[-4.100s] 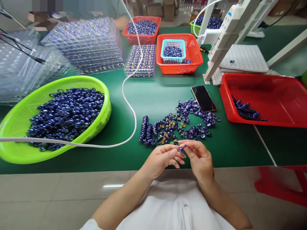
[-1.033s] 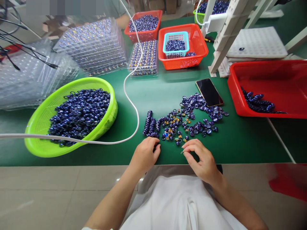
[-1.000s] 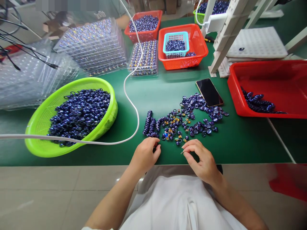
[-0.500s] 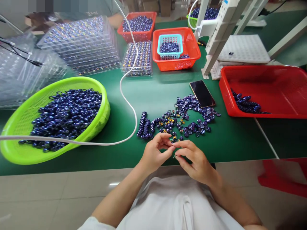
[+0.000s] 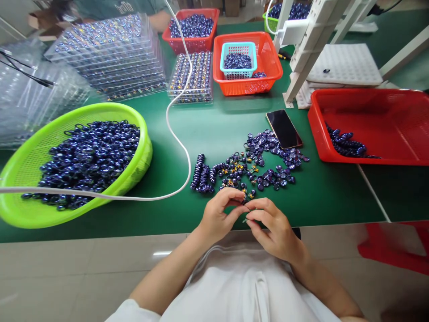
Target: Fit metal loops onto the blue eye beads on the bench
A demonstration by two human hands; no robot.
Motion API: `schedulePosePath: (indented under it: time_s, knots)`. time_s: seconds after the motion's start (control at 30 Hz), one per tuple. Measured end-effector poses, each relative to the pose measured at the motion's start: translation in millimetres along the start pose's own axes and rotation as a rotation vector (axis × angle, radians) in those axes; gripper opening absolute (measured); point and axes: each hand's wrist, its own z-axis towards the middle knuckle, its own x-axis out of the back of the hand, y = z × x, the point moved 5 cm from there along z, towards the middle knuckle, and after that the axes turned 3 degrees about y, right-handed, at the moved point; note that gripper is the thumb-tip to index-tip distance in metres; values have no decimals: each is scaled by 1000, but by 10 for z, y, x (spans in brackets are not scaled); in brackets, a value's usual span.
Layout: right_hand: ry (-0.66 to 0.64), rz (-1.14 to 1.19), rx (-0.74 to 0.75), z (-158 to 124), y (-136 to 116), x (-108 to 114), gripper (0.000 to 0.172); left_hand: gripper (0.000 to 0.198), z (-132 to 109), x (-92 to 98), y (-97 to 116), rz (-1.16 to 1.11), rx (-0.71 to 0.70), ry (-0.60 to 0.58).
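Observation:
My left hand [image 5: 219,215] is closed in a pinch, with a small dark shiny part [image 5: 245,202] at its fingertips. My right hand [image 5: 277,229] meets it there, its index finger touching the same spot. Between the right thumb and middle finger sits a tiny pale-green piece [image 5: 245,220], too small to name. Just beyond the fingers lie loose dark-blue round parts [image 5: 275,178] and several parts with yellow pieces [image 5: 236,169]. Short stacks of dark-blue rings [image 5: 198,170] lie to their left. Fingers partly hide what is held.
A green basket [image 5: 145,152] of dark-blue rings stands left, a white cable [image 5: 182,147] crossing it. Right are a phone [image 5: 284,129] and red tray [image 5: 395,120]. Behind stand stacked clear trays [image 5: 134,62], an orange basket [image 5: 234,89] and a white post [image 5: 303,53]. A person sits opposite.
The hands stay together and barely move. The dark part now shows more plainly at the left fingertips. The whole view has shifted slightly, and more of the person opposite is visible.

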Motion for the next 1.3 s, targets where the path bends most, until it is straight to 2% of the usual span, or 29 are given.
schedulePosePath:
  time_s: [0.1,0.27,0.37,0.53,0.67,0.8,0.97,1.2,1.3]
  knots:
    - [15,24,6,12,-11,24,25,24,7,6,-40,-89,51,33]
    - [59,83,-49,29,7,36,25,24,41,-7,-96,-287,230,41]
    - [62,136,-76,37,15,39,25,24,60,4,-107,-331,317,44]
    - [25,239,-100,59,41,66,21,26,54,3,-153,-322,436,-37]
    - [20,273,-193,63,91,75,14,21,27,-12,-149,-243,375,-87]
    - [72,183,-333,72,131,82,8,20,9,-5,-73,-52,210,-66]
    - [47,169,-396,110,107,34,11,16,24,3,48,94,30,-96]
    - [119,294,-547,46,188,-33,5,16,18,12,48,83,-2,-61]
    - [112,315,-577,29,212,-57,7,17,9,8,38,77,-6,-64]
